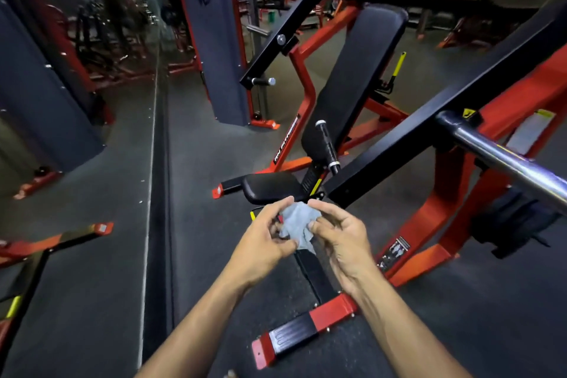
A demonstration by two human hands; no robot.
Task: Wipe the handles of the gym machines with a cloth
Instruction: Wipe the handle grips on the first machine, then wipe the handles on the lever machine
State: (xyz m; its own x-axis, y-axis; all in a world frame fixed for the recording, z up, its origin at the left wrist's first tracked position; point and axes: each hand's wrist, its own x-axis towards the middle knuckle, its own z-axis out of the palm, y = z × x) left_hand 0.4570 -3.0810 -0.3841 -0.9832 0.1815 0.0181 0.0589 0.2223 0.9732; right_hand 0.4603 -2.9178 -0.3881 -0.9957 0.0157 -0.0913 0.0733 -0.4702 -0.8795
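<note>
Both hands are bunching up the grey cloth (299,225) near the seat: left hand (266,238) pinches one side, right hand (339,236) grips the other, probably folding it before hitting the black handle (327,147) just beyond.

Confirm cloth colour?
Light grey cloth, held by both hands; head view shows it best.

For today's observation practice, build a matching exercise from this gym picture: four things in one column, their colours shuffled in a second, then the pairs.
Things:
1. cloth
2. seat pad
3. weight bar
4. adjustment lever

Colours:
A. yellow
B. shiny silver
C. pale grey
D. black

Pairs: 1-C, 2-D, 3-B, 4-A
</note>
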